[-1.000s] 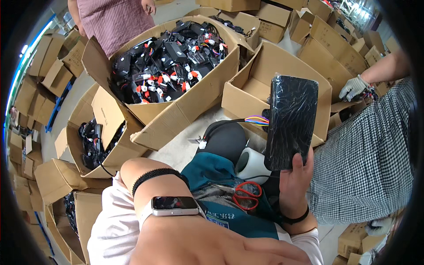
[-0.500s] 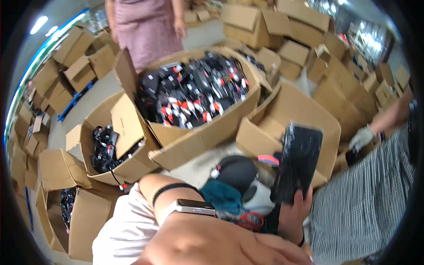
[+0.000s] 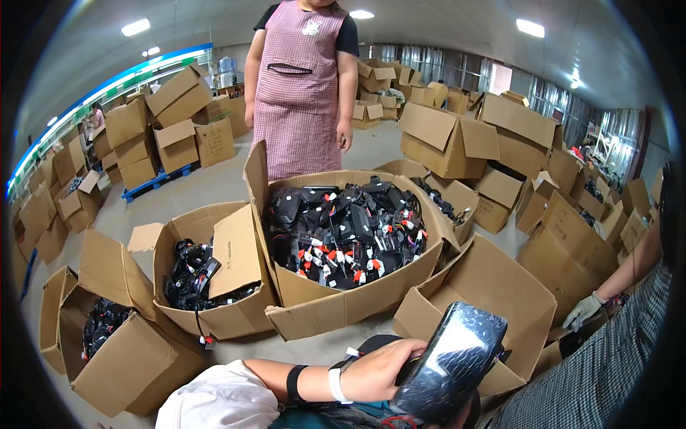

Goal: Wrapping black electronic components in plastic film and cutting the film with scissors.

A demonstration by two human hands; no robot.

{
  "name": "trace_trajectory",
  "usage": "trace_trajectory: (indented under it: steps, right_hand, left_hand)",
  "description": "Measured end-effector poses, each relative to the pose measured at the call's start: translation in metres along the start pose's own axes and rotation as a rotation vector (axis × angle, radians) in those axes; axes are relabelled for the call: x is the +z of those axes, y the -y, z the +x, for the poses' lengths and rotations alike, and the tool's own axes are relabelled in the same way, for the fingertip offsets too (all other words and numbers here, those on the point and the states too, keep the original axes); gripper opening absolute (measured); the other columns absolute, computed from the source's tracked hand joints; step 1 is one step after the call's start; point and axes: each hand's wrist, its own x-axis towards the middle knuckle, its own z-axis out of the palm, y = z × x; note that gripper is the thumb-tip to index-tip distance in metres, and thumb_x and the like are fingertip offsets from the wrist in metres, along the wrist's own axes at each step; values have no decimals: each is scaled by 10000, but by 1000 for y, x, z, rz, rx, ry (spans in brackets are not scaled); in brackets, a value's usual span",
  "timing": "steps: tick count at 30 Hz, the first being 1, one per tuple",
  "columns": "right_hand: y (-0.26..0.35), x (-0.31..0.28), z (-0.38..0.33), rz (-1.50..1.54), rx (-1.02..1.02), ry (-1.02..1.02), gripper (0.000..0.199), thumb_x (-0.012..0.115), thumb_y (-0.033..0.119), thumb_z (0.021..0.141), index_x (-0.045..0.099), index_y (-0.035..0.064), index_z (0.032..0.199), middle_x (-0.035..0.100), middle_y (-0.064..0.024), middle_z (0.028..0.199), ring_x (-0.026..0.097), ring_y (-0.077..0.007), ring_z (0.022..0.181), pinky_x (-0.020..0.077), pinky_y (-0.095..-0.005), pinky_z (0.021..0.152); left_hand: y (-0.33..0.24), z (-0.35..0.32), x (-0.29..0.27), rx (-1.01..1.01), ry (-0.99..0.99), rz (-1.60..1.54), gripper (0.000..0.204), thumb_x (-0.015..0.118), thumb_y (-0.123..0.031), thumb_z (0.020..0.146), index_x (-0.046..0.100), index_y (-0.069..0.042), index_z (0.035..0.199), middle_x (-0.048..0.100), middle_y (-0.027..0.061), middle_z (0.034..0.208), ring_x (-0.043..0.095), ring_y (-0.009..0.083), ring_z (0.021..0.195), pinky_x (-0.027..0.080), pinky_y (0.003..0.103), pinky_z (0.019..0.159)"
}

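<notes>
A flat, black rectangular case [image 3: 454,361] with a shiny clear-film face is tilted up low in the picture. My left hand [image 3: 386,372] is at its left edge, fingers curled against the side; wires show in the gap there. Of my right hand [image 3: 468,415], only a strip of skin shows below the case, at its lower right, where it supports the case; its fingers are hidden. Beneath my left forearm lie a dark rounded item [image 3: 379,343] and teal cloth [image 3: 300,418].
A large carton [image 3: 343,307] ahead holds many black units with red and white connectors. Two smaller cartons [image 3: 214,325] [image 3: 128,372] stand left. An open carton [image 3: 500,286] is just right. A person in a pink apron [image 3: 296,107] stands beyond; a co-worker's gloved hand [image 3: 584,311] is at right.
The view has tilted up. My left hand has come to the case's left edge. The case has turned its broad face upward, and my right hand is now mostly hidden behind it.
</notes>
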Motion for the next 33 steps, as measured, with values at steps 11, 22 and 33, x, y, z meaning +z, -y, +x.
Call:
trace_trajectory:
  steps: [11, 22, 33]
  right_hand:
    - [8, -2, 47, 262, -123, 315, 773, 587, 371, 919, 271, -139, 1406, 439, -293, 1351, 411, -454, 1250, 295, -485, 1068]
    - [0, -1, 46, 351, 127, 146, 679, 562, 319, 937, 306, -111, 1396, 468, -250, 1328, 451, -400, 1202, 341, -454, 1030]
    - [0, -1, 54, 517, 339, 91, 588, 536, 266, 956, 341, -84, 1386, 497, -207, 1305, 491, -345, 1154, 386, -424, 991]
  left_hand:
    - [-59, 52, -241, 388, 921, 316, 446, 675, -138, 828, 530, 14, 1222, 564, 199, 1259, 587, 240, 1114, 487, 350, 964]
    - [-29, 139, -344, 671, 1344, 327, 289, 643, -89, 877, 621, 23, 1143, 600, 214, 1219, 659, 241, 1025, 562, 332, 911]
    - [-45, 141, -325, 776, 1262, 297, 305, 711, -94, 834, 651, 35, 1103, 605, 234, 1204, 675, 245, 1012, 586, 340, 886]
